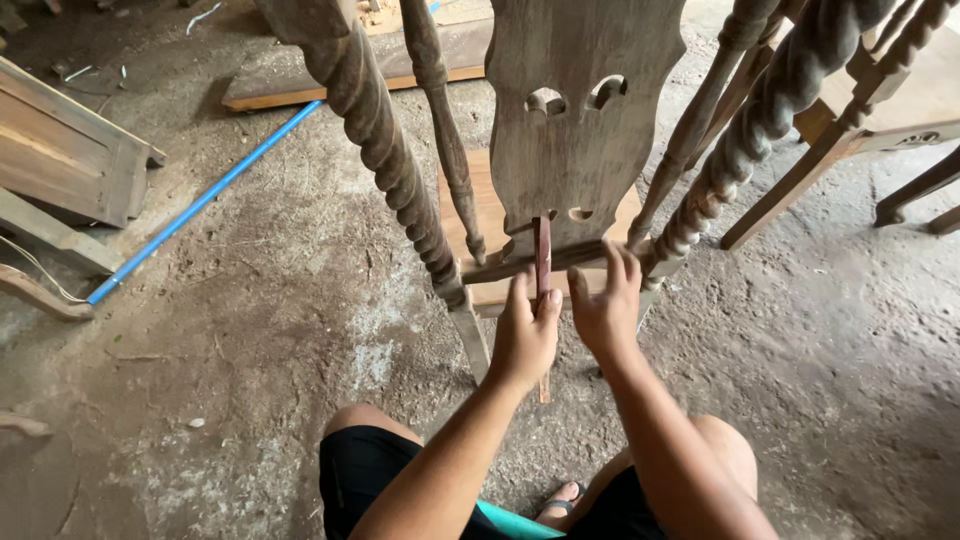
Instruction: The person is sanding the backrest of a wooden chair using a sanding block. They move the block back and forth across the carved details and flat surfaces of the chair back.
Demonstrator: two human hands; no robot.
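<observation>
A carved wooden chair back (580,110) stands in front of me, with twisted posts (385,160) on both sides and a flat pierced splat in the middle. My left hand (525,335) grips a thin reddish strip (543,255), a narrow stick-like tool, held upright against the splat's lower edge. My right hand (605,305) rests with fingers spread on the lower cross rail (500,268), just right of the strip. The strip's lower end pokes out below my left hand.
A blue pipe (200,200) lies diagonally on the dusty concrete floor at left. Wooden frame parts (65,150) sit at far left, a plank (300,85) behind, and another chair (880,120) at right. My knees are below.
</observation>
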